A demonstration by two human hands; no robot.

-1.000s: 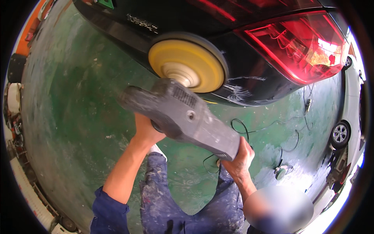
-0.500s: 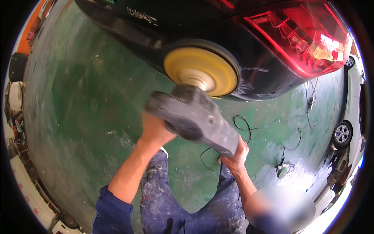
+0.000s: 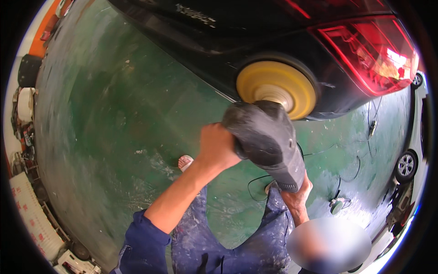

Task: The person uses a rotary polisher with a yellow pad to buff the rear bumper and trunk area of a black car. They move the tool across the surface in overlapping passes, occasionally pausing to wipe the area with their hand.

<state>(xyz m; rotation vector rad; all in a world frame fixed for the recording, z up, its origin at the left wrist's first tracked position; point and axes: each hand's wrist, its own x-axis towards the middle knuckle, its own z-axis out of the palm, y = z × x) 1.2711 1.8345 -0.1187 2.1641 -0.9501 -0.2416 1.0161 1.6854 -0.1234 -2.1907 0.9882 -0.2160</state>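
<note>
Both my hands hold a dark grey electric polisher (image 3: 267,139). My left hand (image 3: 218,145) is closed round its front handle, just behind the head. Farther back, my right hand (image 3: 299,195) wraps the rear end of the body. The round yellow polishing pad (image 3: 258,82) lies against the rear bumper (image 3: 205,55) of a black car, its rim smeared as if spinning. A faint pale scuff shows on the bumper right of the pad, below the red tail light (image 3: 372,57). The pad's working face and the surface behind it are hidden.
A black cord (image 3: 253,185) loops on the green floor (image 3: 114,118) near my right foot. To the right lie a small tool with a green disc (image 3: 337,206) and more cable. A pale car (image 3: 415,155) stands at the right edge; assorted parts line the left.
The polisher and both hands have moved right along the bumper, and the pad now covers part of where white scuffs showed. The view has shifted a little, and my left foot shows.
</note>
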